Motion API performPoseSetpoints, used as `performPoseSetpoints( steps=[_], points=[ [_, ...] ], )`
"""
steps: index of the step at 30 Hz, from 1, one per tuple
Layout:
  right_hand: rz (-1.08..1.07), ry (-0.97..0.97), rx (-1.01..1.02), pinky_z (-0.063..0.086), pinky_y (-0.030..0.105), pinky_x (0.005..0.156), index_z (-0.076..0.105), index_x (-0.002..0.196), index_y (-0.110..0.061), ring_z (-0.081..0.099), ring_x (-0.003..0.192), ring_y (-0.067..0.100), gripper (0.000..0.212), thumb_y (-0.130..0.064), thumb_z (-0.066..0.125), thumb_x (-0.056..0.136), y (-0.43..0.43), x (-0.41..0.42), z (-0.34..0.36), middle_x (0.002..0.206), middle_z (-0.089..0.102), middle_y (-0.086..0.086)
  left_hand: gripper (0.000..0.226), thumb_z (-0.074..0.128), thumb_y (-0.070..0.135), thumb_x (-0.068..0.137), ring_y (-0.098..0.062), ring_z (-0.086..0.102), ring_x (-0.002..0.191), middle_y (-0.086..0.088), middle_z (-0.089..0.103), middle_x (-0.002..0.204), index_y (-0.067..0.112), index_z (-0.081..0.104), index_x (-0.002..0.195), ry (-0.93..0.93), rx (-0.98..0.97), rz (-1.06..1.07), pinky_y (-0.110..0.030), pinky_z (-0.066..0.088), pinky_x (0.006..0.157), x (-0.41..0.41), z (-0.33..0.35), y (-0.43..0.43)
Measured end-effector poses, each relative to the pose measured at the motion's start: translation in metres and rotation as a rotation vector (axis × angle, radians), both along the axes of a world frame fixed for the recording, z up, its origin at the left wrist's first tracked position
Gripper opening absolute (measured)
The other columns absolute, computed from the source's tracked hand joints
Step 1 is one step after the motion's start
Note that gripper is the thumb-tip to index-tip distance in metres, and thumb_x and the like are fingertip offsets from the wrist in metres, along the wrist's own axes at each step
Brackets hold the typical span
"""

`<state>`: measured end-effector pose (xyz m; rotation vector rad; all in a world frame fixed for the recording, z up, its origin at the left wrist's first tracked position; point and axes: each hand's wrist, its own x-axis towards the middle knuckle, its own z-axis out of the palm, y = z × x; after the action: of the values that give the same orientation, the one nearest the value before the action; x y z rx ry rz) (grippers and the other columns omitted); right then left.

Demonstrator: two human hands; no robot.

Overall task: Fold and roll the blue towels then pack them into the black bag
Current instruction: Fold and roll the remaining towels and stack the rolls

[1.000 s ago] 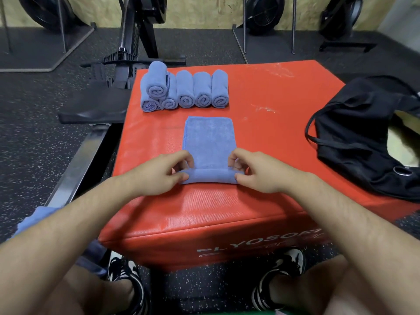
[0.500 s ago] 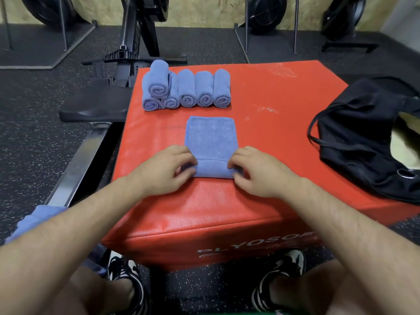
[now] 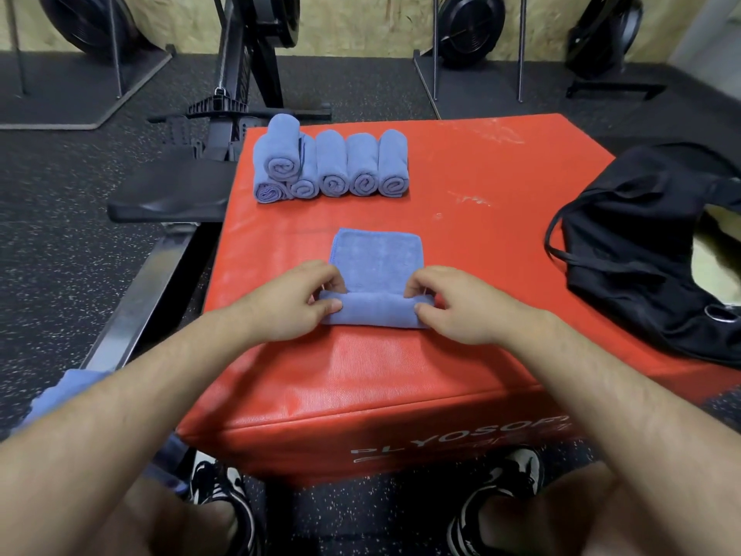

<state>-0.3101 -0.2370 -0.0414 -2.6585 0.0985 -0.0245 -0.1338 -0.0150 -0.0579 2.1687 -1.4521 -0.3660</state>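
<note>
Red padded box [image 3: 461,234] on speckled gym floor [image 3: 60,254].

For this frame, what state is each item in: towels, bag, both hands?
Towel under the hands: partly rolled from the near end, far part flat.
Rolled towels: six finished, one stacked on top, on the red box.
Black bag: slumped on the red box, mouth seems open.
Left hand: pinches the roll's left end.
Right hand: pinches the roll's right end.
</note>
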Motion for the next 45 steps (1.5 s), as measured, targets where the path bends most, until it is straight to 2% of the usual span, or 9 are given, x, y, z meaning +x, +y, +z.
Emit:
performPoseSetpoints(
  steps=[7,12,15,18,22,27,31,36,45],
  points=[
    [0.041,-0.230,-0.175,0.045,0.038,0.085,0.060,0.094,-0.019,0.051,0.090,0.022,0.020,-0.005,0.055,0.082,0.003,0.006,-0.006,0.096,0.057,-0.001,0.014,0.055,0.015,0.091,-0.023,0.056,0.089,0.004,0.059,0.099,0.016,0.067,0.099,-0.310,-0.171,-0.098,-0.040,0.046,0.084,-0.001,0.002,-0.010],
    [0.039,-0.096,-0.329,0.047,0.040,0.087,0.054,0.109,-0.021,0.051,0.101,0.023,0.037,-0.034,0.067,0.078,-0.001,0.005,-0.009,0.107,0.057,0.000,0.053,0.061,0.056,0.086,-0.019,0.055,0.106,0.004,0.056,0.117,0.019,0.061,0.124,-0.340,0.020,-0.097,-0.042,0.049,0.092,0.010,-0.003,-0.004],
    [0.008,-0.094,-0.283,0.047,0.041,0.090,0.054,0.114,-0.021,0.054,0.104,0.024,0.036,-0.027,0.067,0.081,-0.002,0.007,-0.009,0.111,0.060,0.000,0.050,0.075,0.036,0.084,-0.021,0.055,0.109,0.001,0.060,0.118,0.015,0.062,0.127,-0.291,0.007,-0.095,-0.036,0.045,0.098,0.013,-0.005,-0.008],
    [-0.016,-0.015,-0.103,0.049,0.041,0.085,0.049,0.113,-0.024,0.058,0.095,0.023,0.036,-0.024,0.064,0.081,-0.003,0.004,0.002,0.105,0.064,-0.002,0.040,0.078,0.023,0.084,0.002,0.055,0.098,0.009,0.064,0.114,0.019,0.062,0.120,-0.099,-0.002,-0.043,-0.006,0.034,0.088,0.013,0.003,-0.009],
    [-0.041,0.066,0.043,0.048,0.039,0.086,0.055,0.107,-0.026,0.059,0.092,0.021,0.028,-0.016,0.063,0.082,-0.006,0.004,0.006,0.100,0.065,-0.003,0.016,0.070,0.018,0.090,0.003,0.055,0.082,0.012,0.063,0.094,0.023,0.059,0.100,0.109,0.030,0.004,-0.017,0.037,0.072,0.013,0.004,-0.009],
    [-0.056,-0.125,-0.037,0.036,0.025,0.094,0.065,0.106,-0.017,0.041,0.102,0.014,0.026,-0.008,0.060,0.083,-0.008,0.011,-0.004,0.111,0.050,-0.004,0.031,0.055,0.039,0.090,-0.013,0.043,0.100,0.007,0.051,0.104,0.018,0.065,0.111,-0.119,-0.060,0.012,-0.024,0.033,0.092,0.015,-0.003,-0.014],
    [-0.028,-0.199,-0.122,0.042,0.033,0.090,0.057,0.105,-0.024,0.047,0.095,0.018,0.032,-0.004,0.053,0.080,-0.002,0.013,-0.002,0.104,0.052,-0.006,0.019,0.047,0.033,0.094,-0.019,0.050,0.096,0.009,0.056,0.104,0.029,0.062,0.106,-0.285,-0.152,-0.034,-0.041,0.044,0.085,0.011,0.000,-0.019],
    [-0.015,-0.108,-0.251,0.045,0.039,0.093,0.055,0.117,-0.024,0.051,0.104,0.022,0.034,-0.034,0.065,0.086,-0.006,0.014,-0.004,0.115,0.055,-0.004,0.049,0.054,0.065,0.089,-0.016,0.050,0.106,0.011,0.056,0.116,0.031,0.057,0.124,-0.489,0.011,-0.038,-0.034,0.039,0.081,0.015,-0.005,-0.018],
    [-0.057,0.063,0.017,0.050,0.037,0.083,0.051,0.107,-0.030,0.060,0.092,0.019,0.032,-0.028,0.068,0.080,-0.009,0.013,0.011,0.101,0.063,-0.009,0.070,0.039,0.074,0.074,-0.012,0.042,0.105,0.013,0.059,0.115,0.030,0.060,0.123,-0.167,0.203,-0.041,-0.034,0.032,0.098,0.015,0.009,-0.023]
  ],
)
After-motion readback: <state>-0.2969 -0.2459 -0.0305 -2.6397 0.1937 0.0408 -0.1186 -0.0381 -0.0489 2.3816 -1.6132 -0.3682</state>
